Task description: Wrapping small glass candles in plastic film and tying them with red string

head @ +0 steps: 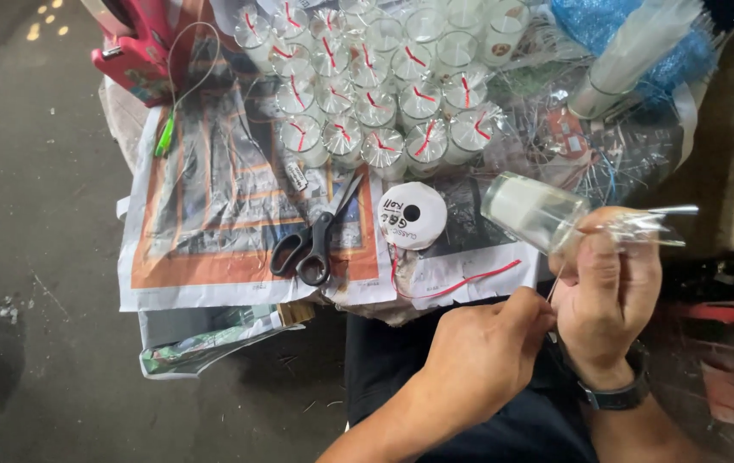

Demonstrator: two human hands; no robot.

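My right hand (608,296) grips a small glass candle (533,210) wrapped in clear cellophane, holding the gathered wrap at its end. The glass lies tilted, its base pointing up-left. My left hand (487,347) sits just left of it, fingers pinched on a thin red string (470,283) that runs back to a white spool (412,215) on the newspaper. Black scissors (311,244) lie shut left of the spool.
Several wrapped glass candles (375,107) tied with red string stand in rows at the back of the newspaper sheet (212,206). A roll of clear cellophane (641,51) on blue material lies at upper right. A pink object (140,51) and a white cable are upper left. Dark floor at left.
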